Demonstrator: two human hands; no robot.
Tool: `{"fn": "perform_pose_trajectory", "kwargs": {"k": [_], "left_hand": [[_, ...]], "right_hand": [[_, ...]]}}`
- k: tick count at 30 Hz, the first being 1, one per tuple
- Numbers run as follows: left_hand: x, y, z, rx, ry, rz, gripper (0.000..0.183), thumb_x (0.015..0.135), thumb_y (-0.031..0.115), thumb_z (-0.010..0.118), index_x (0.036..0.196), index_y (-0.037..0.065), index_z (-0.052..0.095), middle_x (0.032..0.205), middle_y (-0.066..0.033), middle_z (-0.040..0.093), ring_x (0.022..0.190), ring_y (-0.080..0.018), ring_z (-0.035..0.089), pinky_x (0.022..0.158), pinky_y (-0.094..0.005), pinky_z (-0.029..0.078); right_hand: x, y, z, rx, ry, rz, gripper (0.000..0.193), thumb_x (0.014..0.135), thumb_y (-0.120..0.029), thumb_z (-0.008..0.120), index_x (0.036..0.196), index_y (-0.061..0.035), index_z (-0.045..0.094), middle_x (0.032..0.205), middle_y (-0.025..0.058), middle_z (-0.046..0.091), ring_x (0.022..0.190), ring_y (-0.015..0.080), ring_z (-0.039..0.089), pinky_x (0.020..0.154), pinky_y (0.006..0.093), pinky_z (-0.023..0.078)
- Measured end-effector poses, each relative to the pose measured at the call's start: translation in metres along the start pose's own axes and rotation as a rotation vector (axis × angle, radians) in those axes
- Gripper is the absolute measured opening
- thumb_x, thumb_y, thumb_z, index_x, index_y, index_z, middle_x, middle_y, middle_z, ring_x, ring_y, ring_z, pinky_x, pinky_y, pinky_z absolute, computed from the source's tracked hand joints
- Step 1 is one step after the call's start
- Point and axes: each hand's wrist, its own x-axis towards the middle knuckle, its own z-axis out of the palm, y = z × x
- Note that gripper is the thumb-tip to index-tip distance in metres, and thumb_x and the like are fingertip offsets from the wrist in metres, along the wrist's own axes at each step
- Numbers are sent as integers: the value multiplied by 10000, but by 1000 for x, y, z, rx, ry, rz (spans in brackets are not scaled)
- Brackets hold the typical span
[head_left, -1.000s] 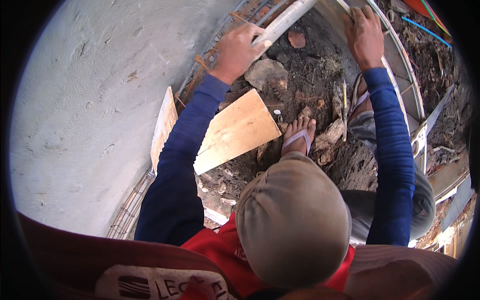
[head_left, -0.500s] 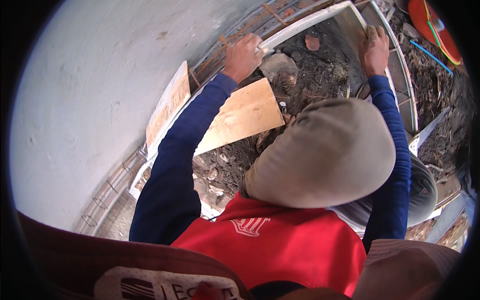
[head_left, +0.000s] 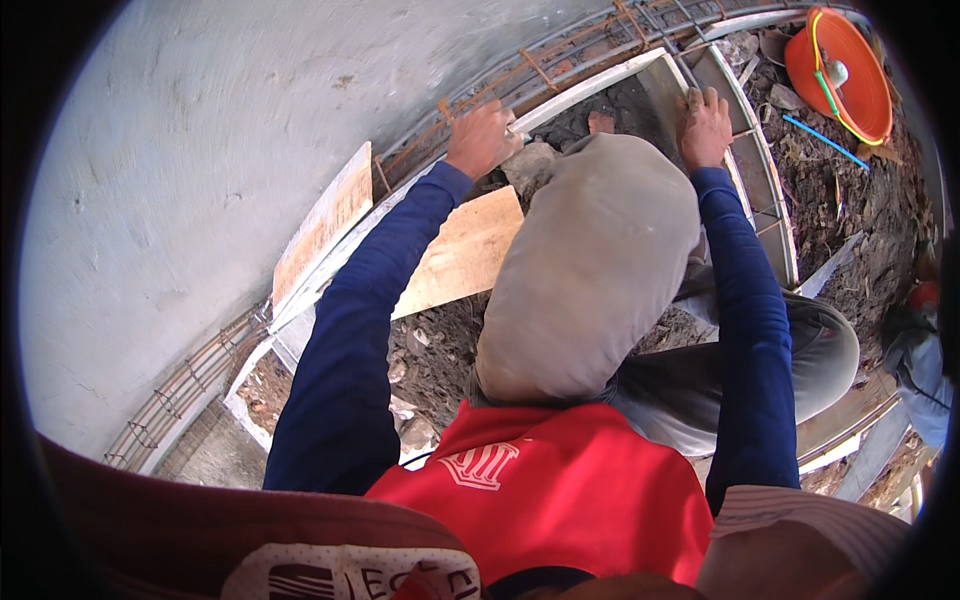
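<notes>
My left hand (head_left: pixel 483 138) is closed on the pale top edge of a long form board (head_left: pixel 590 88), beside the grey wall. Opposite it, my right hand (head_left: pixel 705 128) is curled over the edge of another form board (head_left: pixel 740 185), fingers bent across its top. The two boards meet at a far corner, with dark soil between them. Below my left hand, a loose plywood piece (head_left: pixel 462 245) lies tilted on the soil, partly covered by my left sleeve. A grey stone (head_left: pixel 530 165) rests close to that hand. My raised knee hides much of the ground between my arms.
Rusty rebar (head_left: pixel 540 70) runs between the boards and the grey wall (head_left: pixel 200 170). An orange bucket (head_left: pixel 855 75) with a yellow-green handle lies tipped at the far right. Near it are a blue rod (head_left: pixel 825 141) and loose soil. Another plywood piece (head_left: pixel 322 225) leans by the wall.
The view has shifted to the right, bringing more of the bucket in. My knee now covers more of the soil and stone. Both hands stay on the boards.
</notes>
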Motion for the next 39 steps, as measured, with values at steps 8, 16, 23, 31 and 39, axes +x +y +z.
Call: {"fn": "perform_pose_trajectory", "kwargs": {"k": [8, 16, 23, 31, 39], "left_hand": [[-2, -11, 17, 3, 77, 33, 319, 896, 370, 698, 1033, 96, 789, 1021, -156, 685, 993, -368, 702, 828, -527, 560], [3, -18, 17, 93, 41, 78, 302, 905, 357, 678, 1071, 120, 765, 1116, -162, 676, 1018, -372, 695, 854, -524, 563], [-151, 2, 29, -216, 630, -46, 538, 754, 402, 828, 1081, 25, 627, 1108, -214, 566, 1110, -410, 529, 1016, -532, 410], [-315, -29, 81, -48, 68, -56, 849, 801, 575, 757, 1237, -116, 525, 1376, -291, 486, 1303, -480, 434, 1169, -541, 333], [-305, -51, 63, -49, -41, 29, 868, 802, 480, 786, 1357, -110, 473, 1403, -296, 502, 1300, -451, 492, 1112, -503, 435]], "right_hand": [[1, -3, 7, -104, -15, -18, 243, 888, -233, 672, 1092, -106, 632, 1052, 116, 590, 1003, 322, 600, 813, 451, 514], [1, 49, 64, -277, -36, -213, 251, 926, -173, 610, 1160, -103, 667, 1142, 114, 639, 1025, 312, 622, 903, 443, 521], [-9, 73, 12, -195, -220, -273, 257, 917, -137, 596, 1155, -78, 673, 1103, 125, 662, 977, 332, 642, 871, 450, 538], [-84, 12, -76, 132, -667, -326, 266, 908, -96, 581, 1150, -50, 680, 1058, 137, 687, 921, 354, 666, 834, 459, 557], [-83, -51, -76, 294, -976, -520, 276, 898, -55, 566, 1144, -21, 687, 1013, 148, 712, 866, 376, 690, 798, 467, 576]]}}
